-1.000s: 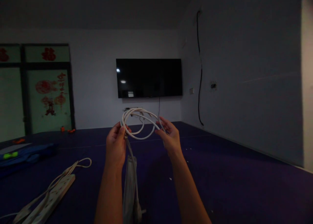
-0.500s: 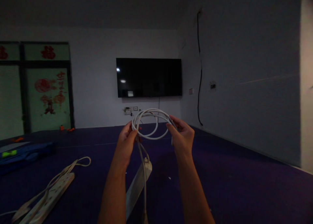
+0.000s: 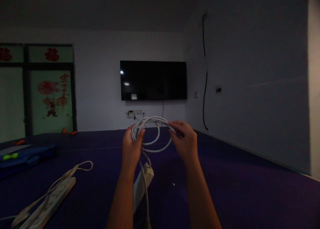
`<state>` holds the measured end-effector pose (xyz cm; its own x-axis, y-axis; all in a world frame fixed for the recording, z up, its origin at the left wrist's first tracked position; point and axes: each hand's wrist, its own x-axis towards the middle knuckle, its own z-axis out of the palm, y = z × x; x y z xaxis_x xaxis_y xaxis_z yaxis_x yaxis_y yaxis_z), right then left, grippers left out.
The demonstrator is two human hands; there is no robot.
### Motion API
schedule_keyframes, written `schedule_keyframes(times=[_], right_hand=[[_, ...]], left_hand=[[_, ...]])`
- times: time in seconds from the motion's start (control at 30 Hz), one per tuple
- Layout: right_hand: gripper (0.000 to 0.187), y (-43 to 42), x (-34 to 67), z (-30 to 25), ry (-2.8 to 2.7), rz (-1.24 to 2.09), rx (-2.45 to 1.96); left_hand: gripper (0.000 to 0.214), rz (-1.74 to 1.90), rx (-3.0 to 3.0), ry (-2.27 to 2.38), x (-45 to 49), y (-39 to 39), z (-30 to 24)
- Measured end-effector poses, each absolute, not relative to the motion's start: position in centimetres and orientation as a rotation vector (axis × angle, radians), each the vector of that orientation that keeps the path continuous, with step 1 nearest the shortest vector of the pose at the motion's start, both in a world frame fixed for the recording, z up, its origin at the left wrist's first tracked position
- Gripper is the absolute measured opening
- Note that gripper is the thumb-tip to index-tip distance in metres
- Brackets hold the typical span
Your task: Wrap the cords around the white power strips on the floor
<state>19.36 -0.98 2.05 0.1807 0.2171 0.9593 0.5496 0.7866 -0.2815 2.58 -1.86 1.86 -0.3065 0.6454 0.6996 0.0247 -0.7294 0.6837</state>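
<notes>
I hold a white cable (image 3: pixel 152 135) wound into several loops in front of me, above a dark purple floor (image 3: pixel 237 179). My left hand (image 3: pixel 132 149) is closed round the left side of the coil, thumb on top. My right hand (image 3: pixel 183 140) pinches the right side of the loops. From the coil a strand hangs down to a white power strip (image 3: pixel 142 184), which dangles tilted between my forearms.
A second white power strip (image 3: pixel 47 205) with its looped cable lies on the floor at lower left. A blue bag (image 3: pixel 27 157) with a green item sits at far left. A black TV (image 3: pixel 153 80) hangs on the far wall, with wall sockets below it.
Both hands moved slightly right with the coil and drew closer together. The hanging power strip swung from straight down to tilted right and rose.
</notes>
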Motion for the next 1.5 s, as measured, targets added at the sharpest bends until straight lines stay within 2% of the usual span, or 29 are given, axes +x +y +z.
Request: schedule_keyframes(times=[0.43,0.8,1.07,1.33,1.5], right_hand=[[0.033,-1.6,17.9,2.0,-1.645,-0.389,-0.898],[0.033,-1.3,17.4,2.1,-1.766,-0.286,-1.064],[0.029,-0.1,19.0,1.6,-1.695,-0.097,-0.801],[0.021,-0.1,18.7,1.5,-1.624,-0.022,-0.754],[0.030,0.2,18.5,1.2,-1.614,0.025,-0.844]], left_hand=[[0.036,2.241,1.756,1.124,0.5,-1.1,1.6],[0.047,2.112,1.403,0.823,1.2,-1.0,1.6],[0.044,1.837,1.190,0.654,0.7,-1.6,2.0],[0.041,1.889,1.165,0.734,0.9,-0.9,1.6],[0.039,1.884,1.186,0.730,1.0,-1.0,1.6]])
